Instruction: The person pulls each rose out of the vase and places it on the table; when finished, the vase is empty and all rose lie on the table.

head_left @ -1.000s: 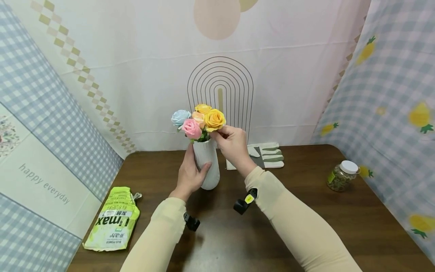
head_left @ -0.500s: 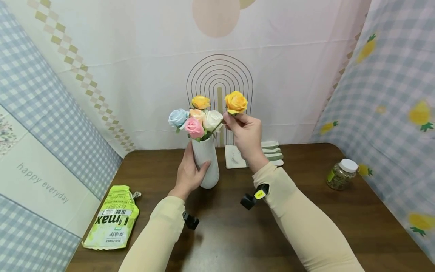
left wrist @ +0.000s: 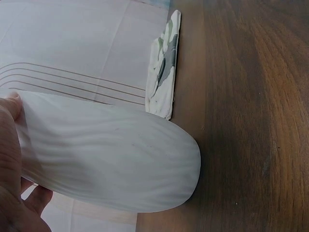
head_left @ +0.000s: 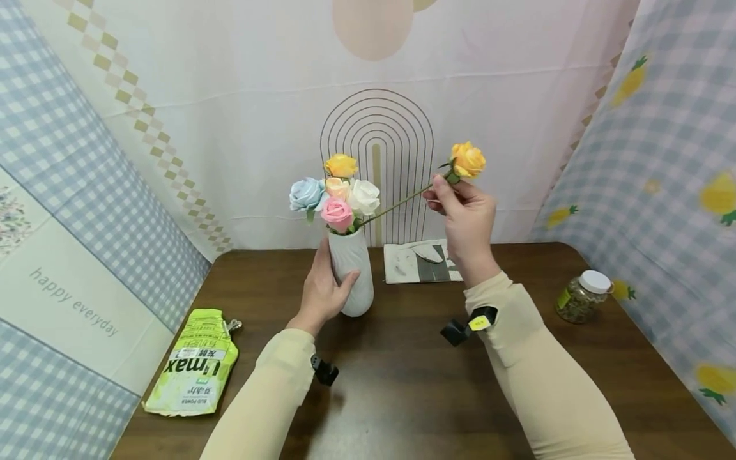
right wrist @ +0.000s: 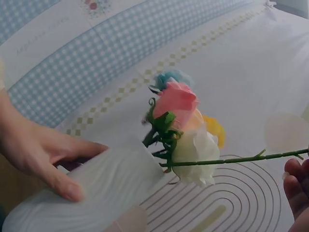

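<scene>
A white ridged vase (head_left: 355, 281) leans slightly near the back of the table, gripped round its side by my left hand (head_left: 323, 289). Pink (head_left: 338, 214), white (head_left: 364, 197), blue (head_left: 306, 193), peach and yellow (head_left: 341, 165) artificial roses bunch above its mouth. To the right, my right hand (head_left: 473, 223) pinches another yellow rose (head_left: 468, 160) just under its bloom. That rose's thin green stem (right wrist: 236, 160) slants down to the vase mouth, its lower end hidden there. In the left wrist view the vase body (left wrist: 111, 150) shows its rounded base by the tabletop.
White and grey work gloves (head_left: 414, 263) lie flat behind the vase against the cloth backdrop. A lime-green pouch (head_left: 194, 367) lies at the table's left edge. A clear jar (head_left: 582, 298) with a white lid stands at the right.
My right hand has drawn the yellow rose up and out to the right from the bunch, uncovering the white rose and showing a long stretch of stem. My left hand stays on the vase.
</scene>
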Demonstrator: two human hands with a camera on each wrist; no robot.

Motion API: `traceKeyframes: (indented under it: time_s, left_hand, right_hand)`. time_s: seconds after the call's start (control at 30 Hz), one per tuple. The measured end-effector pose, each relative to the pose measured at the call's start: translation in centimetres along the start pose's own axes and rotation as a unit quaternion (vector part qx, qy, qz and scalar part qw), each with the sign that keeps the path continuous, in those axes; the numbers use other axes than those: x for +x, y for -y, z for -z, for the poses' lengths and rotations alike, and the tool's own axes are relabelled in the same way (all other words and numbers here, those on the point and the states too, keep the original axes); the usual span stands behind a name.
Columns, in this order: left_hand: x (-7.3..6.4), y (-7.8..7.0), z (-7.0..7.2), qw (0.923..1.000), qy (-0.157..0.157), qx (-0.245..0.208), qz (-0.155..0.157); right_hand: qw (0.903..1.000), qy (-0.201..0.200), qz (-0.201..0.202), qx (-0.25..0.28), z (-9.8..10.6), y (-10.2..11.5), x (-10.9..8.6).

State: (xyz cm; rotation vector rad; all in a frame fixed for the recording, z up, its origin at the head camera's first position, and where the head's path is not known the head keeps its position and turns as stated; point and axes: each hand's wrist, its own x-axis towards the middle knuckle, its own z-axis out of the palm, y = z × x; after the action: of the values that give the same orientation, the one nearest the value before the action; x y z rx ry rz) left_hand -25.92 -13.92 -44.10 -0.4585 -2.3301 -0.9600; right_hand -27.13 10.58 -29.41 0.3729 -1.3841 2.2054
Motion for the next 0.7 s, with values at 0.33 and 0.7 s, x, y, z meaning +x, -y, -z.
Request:
traceKeyframes:
  time_s: [0.33,0.7]
  left_hand:
    - [0.0,0.0,0.1,1.0000,0.004,0.003,0.003]
    - [-0.1,0.1,0.0,0.9999,0.009,0.003,0.012]
  right_hand:
    - [0.9982,-0.027,0.013,0.051,3.1,2.2,1.6]
    - [0.9962,-0.063,0.019,0.057,7.4,2.8,2.2]
